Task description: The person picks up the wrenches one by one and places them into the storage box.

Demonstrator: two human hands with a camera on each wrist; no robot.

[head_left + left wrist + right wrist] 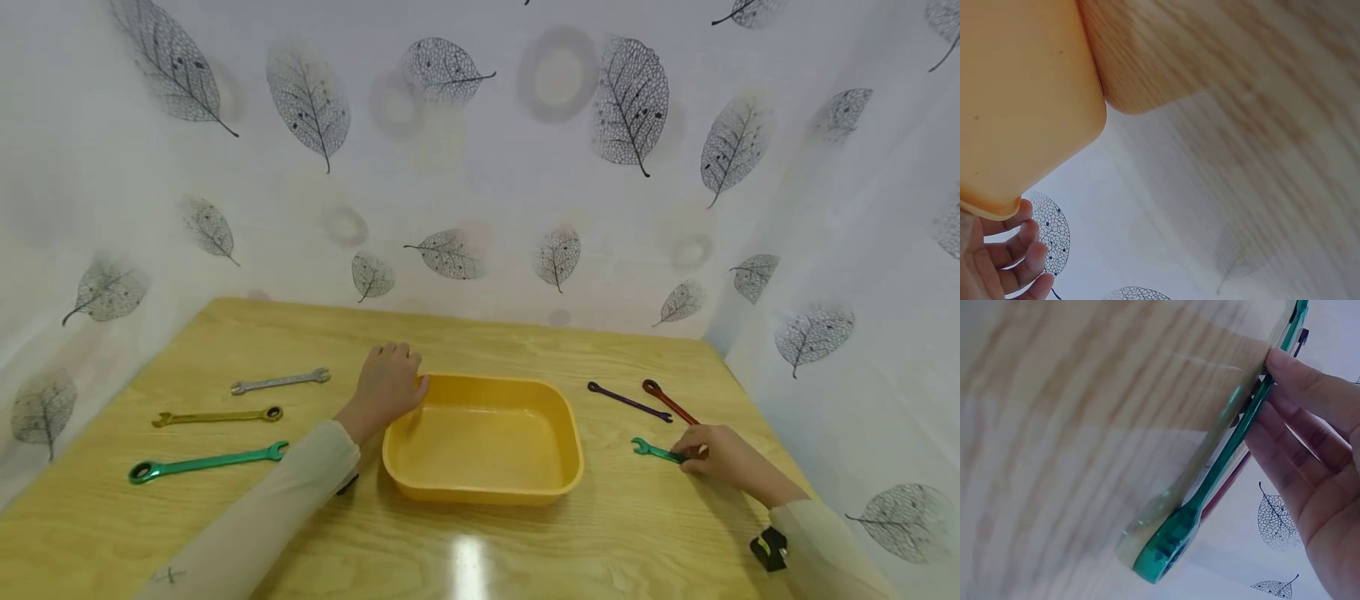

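My left hand [386,390] holds the back left corner of a yellow plastic basin [480,495], and nothing lies inside the basin. In the left wrist view, bent fingers [1022,247] show beside the basin's rim [997,209]. Over on the right, my right hand [731,457] pinches a small green combination wrench [651,449] by its shank. From the right wrist, the green wrench [1225,453] runs low along the tabletop, its ring end tilted toward the camera. Just behind that hand lies a red wrench [670,401], partly covered by the fingers.
A purple wrench [630,402] lies between the basin and the red wrench. On the left side rest a silver open-end wrench [281,382], a gold wrench [217,416] and a larger green wrench [208,461]. Leaf-printed curtain [480,183] encloses the wooden table [360,550] behind and at both sides.
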